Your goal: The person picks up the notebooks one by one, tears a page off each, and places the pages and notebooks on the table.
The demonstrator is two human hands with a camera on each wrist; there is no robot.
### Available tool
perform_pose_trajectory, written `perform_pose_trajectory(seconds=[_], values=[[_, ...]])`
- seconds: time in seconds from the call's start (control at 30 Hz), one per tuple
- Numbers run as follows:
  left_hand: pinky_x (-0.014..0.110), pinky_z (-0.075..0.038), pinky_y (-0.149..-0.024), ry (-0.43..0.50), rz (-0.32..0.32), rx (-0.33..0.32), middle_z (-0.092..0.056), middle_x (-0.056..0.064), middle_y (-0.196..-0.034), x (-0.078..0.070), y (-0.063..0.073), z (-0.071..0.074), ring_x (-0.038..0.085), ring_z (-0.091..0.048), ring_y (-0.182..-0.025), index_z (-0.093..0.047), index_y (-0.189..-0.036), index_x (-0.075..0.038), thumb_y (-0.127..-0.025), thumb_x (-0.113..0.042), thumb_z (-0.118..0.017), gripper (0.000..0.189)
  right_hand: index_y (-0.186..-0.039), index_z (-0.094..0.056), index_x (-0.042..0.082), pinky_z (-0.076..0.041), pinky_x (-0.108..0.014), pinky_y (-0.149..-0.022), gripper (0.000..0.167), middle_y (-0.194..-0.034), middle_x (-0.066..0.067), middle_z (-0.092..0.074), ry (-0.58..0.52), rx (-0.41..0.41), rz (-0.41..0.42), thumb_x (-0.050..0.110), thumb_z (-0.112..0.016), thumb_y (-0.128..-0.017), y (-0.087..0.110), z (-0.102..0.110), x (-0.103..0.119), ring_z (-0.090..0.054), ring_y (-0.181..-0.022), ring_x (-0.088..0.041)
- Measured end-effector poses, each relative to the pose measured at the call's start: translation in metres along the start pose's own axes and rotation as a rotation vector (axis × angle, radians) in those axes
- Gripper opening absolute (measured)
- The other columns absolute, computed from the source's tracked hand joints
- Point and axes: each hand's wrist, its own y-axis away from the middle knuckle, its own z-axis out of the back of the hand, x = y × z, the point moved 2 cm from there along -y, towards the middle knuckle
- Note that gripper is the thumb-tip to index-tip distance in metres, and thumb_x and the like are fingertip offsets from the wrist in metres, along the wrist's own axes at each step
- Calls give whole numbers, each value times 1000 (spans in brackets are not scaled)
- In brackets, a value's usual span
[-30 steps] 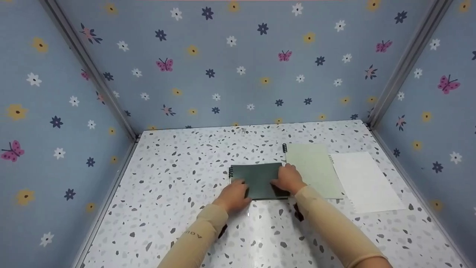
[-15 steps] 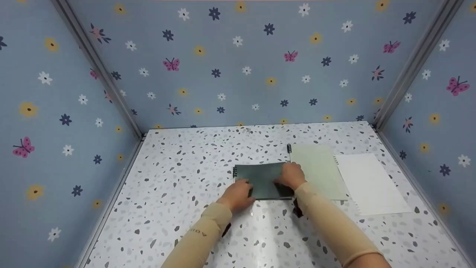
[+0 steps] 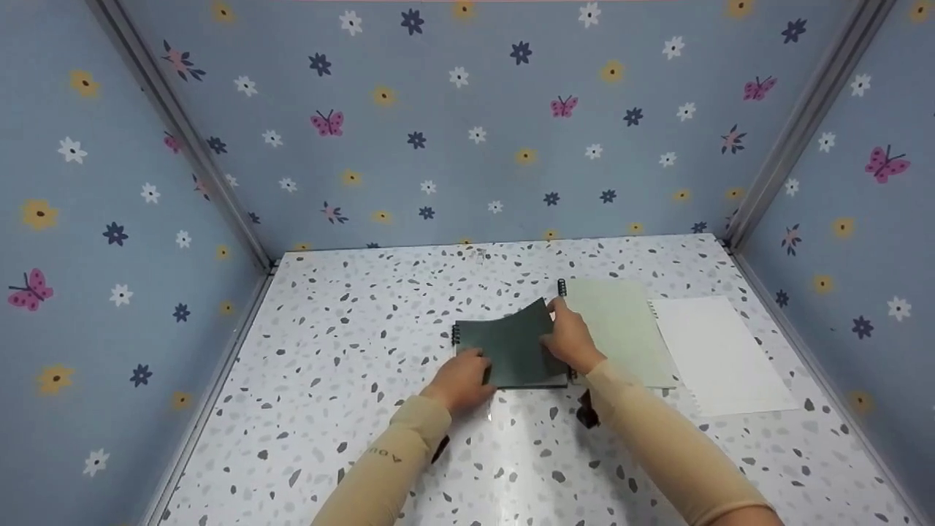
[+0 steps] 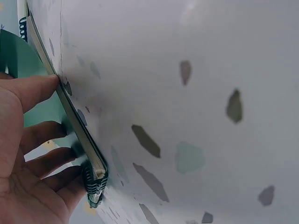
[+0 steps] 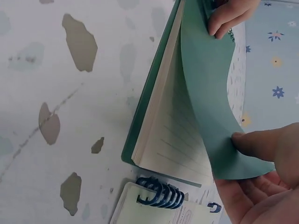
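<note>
A dark green spiral notebook [image 3: 504, 361] lies on the speckled tabletop, its coil at the left end. My left hand [image 3: 460, 381] rests on it, fingers over the cover and thumb [image 4: 39, 91] along the near edge of the pages. Between thumb and fingers, my right hand [image 3: 573, 340] pinches the right end of the front cover [image 5: 203, 93]. The cover curves up off the lined pages [image 5: 175, 140], which show beneath it in the right wrist view. The back cover and page block stay flat on the table.
Just right of the green notebook lies a pale green spiral notebook [image 3: 621, 329], its coil beside my right hand. A white ring-bound pad [image 3: 719, 354] is further right. Flower-patterned panels [image 3: 475, 131] wall in the table [image 3: 336, 329] at the back and both sides.
My right hand has lifted the right end of the dark green cover, which lay nearly flat before. My left hand has stayed in place on the notebook.
</note>
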Motion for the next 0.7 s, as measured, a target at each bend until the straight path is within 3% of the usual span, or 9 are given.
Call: perform_pose_trajectory(seconds=[0.17, 0.37, 0.5, 0.7], values=[[51, -42, -128, -5, 8, 1, -54, 23, -162, -1, 1, -1, 40, -54, -150, -63, -149, 0, -104, -35, -70, 58, -142, -53, 4, -60, -43, -81, 47, -114, -19, -74, -46, -2, 9, -3, -71, -99, 4, 4, 2, -67, -92, -26], [56, -42, -127, -53, -38, -38, -53, 21, -163, -6, 0, -4, 46, -49, -152, -54, -160, -7, -105, -48, -68, 69, -142, -59, 4, -55, -37, -71, 44, -100, -17, -73, -171, -49, 51, -4, -68, -100, 6, 13, 10, -63, -82, -22], [59, -48, -121, -117, -65, -123, -54, 21, -162, -14, 0, -6, 51, -53, -147, -46, -165, -11, -107, -48, -66, 72, -141, -64, 4, -51, -32, -69, 43, -96, -16, -71, -286, -89, 74, -5, -69, -99, 8, 20, 18, -60, -81, -22], [53, -64, -98, -261, -125, -281, -58, 21, -158, -38, 0, 0, 42, -67, -132, -41, -168, -11, -107, -30, -67, 70, -146, -66, 7, -57, -29, -70, 45, -105, -19, -72, -429, -69, 66, 0, -71, -101, 11, 31, 33, -67, -85, -21]])
